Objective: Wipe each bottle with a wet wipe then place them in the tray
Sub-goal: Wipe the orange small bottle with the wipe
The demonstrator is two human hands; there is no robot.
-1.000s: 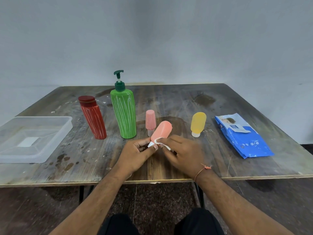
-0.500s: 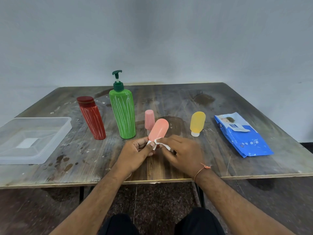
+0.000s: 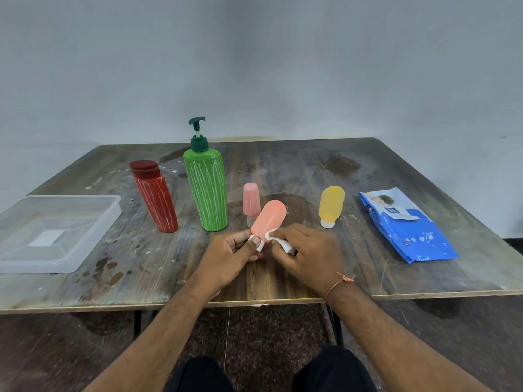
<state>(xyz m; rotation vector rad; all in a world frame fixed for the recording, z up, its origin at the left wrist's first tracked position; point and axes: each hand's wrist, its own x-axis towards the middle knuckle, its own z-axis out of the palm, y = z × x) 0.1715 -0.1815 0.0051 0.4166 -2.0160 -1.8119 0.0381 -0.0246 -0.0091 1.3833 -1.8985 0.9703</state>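
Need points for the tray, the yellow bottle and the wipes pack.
tray [image 3: 93, 239], head view, on its near right wall.
yellow bottle [image 3: 331, 203], head view, on the middle of its body, above the white cap.
wipes pack [image 3: 407, 236], head view, on the blue front face.

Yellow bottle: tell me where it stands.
Head view: the yellow bottle stands cap-down right of centre, between the wipes pack and the pink bottle.
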